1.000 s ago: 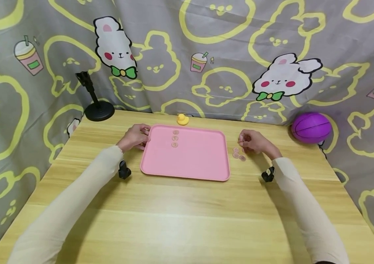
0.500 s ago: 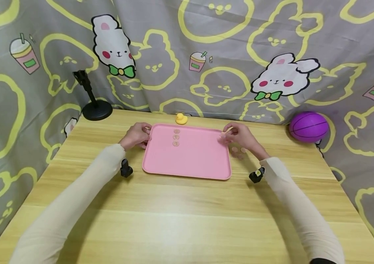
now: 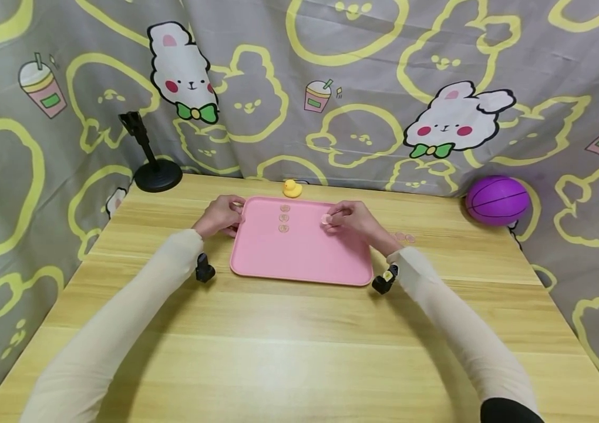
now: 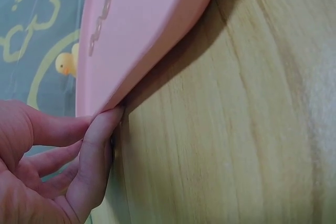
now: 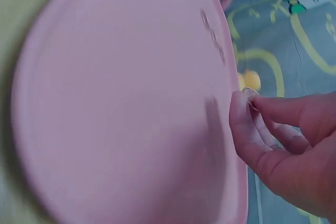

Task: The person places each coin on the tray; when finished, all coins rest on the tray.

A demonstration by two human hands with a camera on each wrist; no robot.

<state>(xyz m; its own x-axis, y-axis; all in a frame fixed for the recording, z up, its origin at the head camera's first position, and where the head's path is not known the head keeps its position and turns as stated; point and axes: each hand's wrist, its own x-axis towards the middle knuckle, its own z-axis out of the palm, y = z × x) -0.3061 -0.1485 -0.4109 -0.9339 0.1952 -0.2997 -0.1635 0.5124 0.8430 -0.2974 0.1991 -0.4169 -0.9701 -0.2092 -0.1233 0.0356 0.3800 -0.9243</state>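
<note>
A pink tray [image 3: 302, 258] lies on the wooden table, and three coins [image 3: 284, 218] form a short column on its far left part. At the tray's left rim, my left hand [image 3: 218, 215] pinches the edge between thumb and fingers; the left wrist view shows the fingertips [image 4: 102, 121] right on the corner. My right hand [image 3: 354, 218] is over the tray's far right part, holding a coin [image 3: 326, 219] between thumb and index finger. That same coin [image 5: 250, 92] shows at the fingertips in the right wrist view.
More coins [image 3: 405, 238] lie on the table right of the tray, partly hidden by my right wrist. A yellow rubber duck [image 3: 292, 188] sits behind the tray. A black stand [image 3: 158, 175] is at back left, a purple ball [image 3: 497, 201] at back right, before a patterned curtain [image 3: 354, 59].
My right hand has moved left from the loose coins beside the tray to above the tray, carrying a coin. My left hand has stayed at the tray's left edge.
</note>
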